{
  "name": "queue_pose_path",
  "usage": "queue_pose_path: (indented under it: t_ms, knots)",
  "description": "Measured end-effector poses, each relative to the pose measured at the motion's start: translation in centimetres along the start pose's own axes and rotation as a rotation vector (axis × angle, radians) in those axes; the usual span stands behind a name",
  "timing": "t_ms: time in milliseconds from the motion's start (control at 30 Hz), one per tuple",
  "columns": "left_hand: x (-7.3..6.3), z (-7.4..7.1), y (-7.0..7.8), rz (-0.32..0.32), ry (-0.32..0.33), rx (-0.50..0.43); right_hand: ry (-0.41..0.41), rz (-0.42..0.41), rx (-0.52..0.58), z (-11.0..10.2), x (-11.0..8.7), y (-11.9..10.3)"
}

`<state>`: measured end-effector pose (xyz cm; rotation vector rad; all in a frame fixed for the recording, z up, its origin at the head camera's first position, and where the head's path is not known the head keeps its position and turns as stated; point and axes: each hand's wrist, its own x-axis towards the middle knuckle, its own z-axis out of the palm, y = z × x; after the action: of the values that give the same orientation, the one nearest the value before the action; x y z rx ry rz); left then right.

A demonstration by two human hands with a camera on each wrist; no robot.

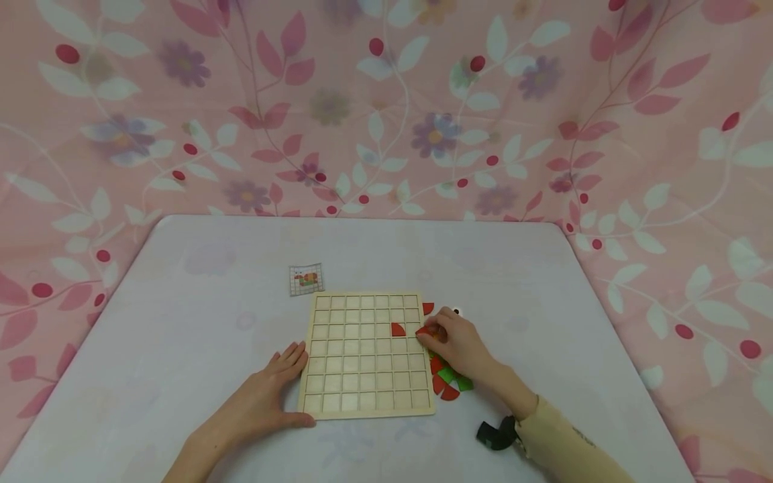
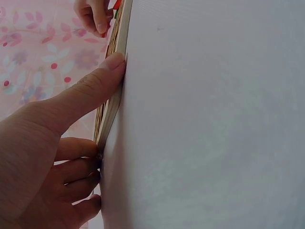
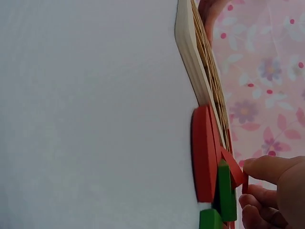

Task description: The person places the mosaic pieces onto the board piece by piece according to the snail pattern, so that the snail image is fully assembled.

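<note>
A square wooden grid board (image 1: 367, 414) lies flat on the table, one red quarter-circle piece (image 1: 398, 329) sitting in a cell toward its right side. My left hand (image 1: 266, 389) rests against the board's near left corner, fingers along the left edge and thumb (image 2: 102, 78) at the near edge. At the board's right edge, my right hand (image 1: 461, 345) pinches a red piece (image 1: 427, 332) between thumb and fingertips; the fingers hide part of it. Under and beside that hand lie loose red pieces (image 1: 449, 393) and green pieces (image 1: 464, 383), partly covered by it.
A small picture card (image 1: 306, 279) with a coloured figure on a grid lies beyond the board's far left corner. Near the right sleeve is a black curved object (image 1: 496, 435). A pink floral cloth (image 1: 386, 107) hangs behind the white table (image 1: 241, 255).
</note>
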<state>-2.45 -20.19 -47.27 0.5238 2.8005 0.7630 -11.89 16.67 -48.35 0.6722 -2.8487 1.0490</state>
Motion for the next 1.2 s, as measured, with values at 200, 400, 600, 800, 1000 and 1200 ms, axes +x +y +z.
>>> queue_pose_path:
  t_ms: [200,400,600,800,1000,1200]
  knots:
    - [0.0,0.1,0.0,-0.002,0.006,0.0,-0.068,-0.078,0.0,0.5,-0.5,-0.8]
    - [0.0,0.1,0.0,-0.01,0.006,-0.01,-0.11,-0.218,-0.032,0.8,-0.5,-1.2]
    - [0.0,0.2,-0.1,-0.005,0.01,-0.008,-0.116,-0.298,-0.051,1.3,-0.5,-1.2]
    - [-0.1,0.2,0.0,-0.003,0.015,-0.011,-0.091,-0.351,-0.064,1.8,-0.5,-0.9]
    - [-0.1,0.1,0.0,-0.009,0.01,-0.008,-0.072,-0.383,-0.068,2.0,-0.3,-0.9]
    - [0.0,0.1,0.0,-0.019,-0.004,-0.014,-0.081,-0.4,-0.078,1.9,0.1,-1.2]
